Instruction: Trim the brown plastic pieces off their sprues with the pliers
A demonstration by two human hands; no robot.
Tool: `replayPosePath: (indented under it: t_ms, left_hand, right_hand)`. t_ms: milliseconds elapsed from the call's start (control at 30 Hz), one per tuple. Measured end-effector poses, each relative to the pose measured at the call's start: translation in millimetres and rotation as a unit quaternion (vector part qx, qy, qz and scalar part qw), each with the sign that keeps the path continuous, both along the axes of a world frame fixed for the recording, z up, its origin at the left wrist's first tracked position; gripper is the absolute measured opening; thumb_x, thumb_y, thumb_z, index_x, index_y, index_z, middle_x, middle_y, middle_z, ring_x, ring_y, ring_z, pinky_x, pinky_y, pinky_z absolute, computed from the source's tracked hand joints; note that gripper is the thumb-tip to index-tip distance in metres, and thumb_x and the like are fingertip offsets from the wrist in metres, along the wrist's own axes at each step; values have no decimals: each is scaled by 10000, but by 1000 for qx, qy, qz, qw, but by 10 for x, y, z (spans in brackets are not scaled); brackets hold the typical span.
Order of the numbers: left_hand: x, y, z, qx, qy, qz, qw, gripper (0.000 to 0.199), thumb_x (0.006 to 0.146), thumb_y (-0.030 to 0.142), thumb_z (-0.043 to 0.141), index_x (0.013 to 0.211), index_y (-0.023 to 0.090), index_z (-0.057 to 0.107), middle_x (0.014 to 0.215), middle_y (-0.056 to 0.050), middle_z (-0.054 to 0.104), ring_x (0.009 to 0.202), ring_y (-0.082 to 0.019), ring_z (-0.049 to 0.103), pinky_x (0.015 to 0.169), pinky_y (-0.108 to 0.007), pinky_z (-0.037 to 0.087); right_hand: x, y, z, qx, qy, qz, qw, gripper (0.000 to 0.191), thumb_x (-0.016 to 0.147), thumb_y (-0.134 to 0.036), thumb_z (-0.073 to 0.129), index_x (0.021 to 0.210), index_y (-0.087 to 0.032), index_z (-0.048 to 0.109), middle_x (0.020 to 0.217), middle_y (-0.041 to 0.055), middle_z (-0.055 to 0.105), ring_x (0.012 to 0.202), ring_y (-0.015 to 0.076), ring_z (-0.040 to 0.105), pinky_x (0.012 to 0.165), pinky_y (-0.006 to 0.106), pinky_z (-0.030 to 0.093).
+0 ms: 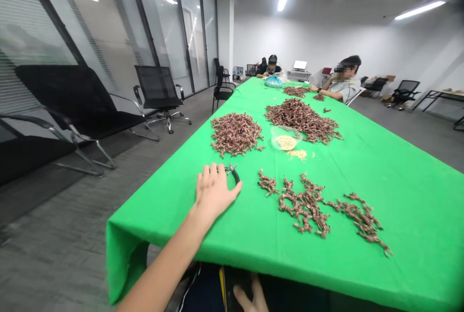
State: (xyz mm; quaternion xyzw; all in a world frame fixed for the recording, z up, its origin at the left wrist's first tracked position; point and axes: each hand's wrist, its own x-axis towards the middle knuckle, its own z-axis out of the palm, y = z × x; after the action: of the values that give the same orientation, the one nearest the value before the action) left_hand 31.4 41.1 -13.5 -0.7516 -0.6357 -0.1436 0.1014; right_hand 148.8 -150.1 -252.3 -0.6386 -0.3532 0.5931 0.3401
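Observation:
My left hand rests on the green tablecloth, fingers stretched forward and thumb spread to the side. Under and beside its fingers is a pair of pliers with metal jaws and a dark curved handle, partly covered by the hand. Below the table's near edge, my right hand shows only in part, its thumb and a finger apart, in front of something dark. Right of my left hand lie loose glossy brown knobby pieces, with another cluster further right.
Beyond are two large heaps of the brown pieces and a clear bowl of pale bits, some spilled. A blue bag lies at the far end. Two people sit there. Black chairs line the left.

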Motion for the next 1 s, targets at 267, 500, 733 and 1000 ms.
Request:
replayPosePath:
  t_ms: [267,500,733,1000]
  left_hand:
    - [52,21,-59,0,6,1,1000,610,835,647,456,1138,125,545,1118,-188,558,1051,-367,482,900,-484,393]
    - [101,15,-84,-3,4,2,1000,655,833,673,446,1157,109,524,1136,-193,537,1088,-378,460,926,-490,376]
    - [135,12,-80,-13,9,6,1000,649,836,672,436,1164,118,512,1170,-198,520,1110,-385,443,950,-497,357]
    - [135,18,-102,-30,-8,3,1000,664,835,674,441,1198,119,489,1202,-205,502,1135,-400,424,978,-514,328]
  right_hand:
    - [208,-142,-301,-11,172,-13,985,1007,694,-632,697,1490,-137,329,1549,105,234,1446,275,153,1184,379,162]
    - [367,-239,-231,38,254,51,965,884,746,-382,697,1514,-217,291,1564,42,197,1442,215,182,1182,364,144]
    - [343,-233,15,71,336,71,936,972,680,-442,782,1496,-203,311,1507,102,339,1347,283,387,1099,417,328]
    - [424,-183,170,91,349,130,924,867,778,-388,746,1497,-212,294,1498,118,351,1342,285,394,1109,448,310]
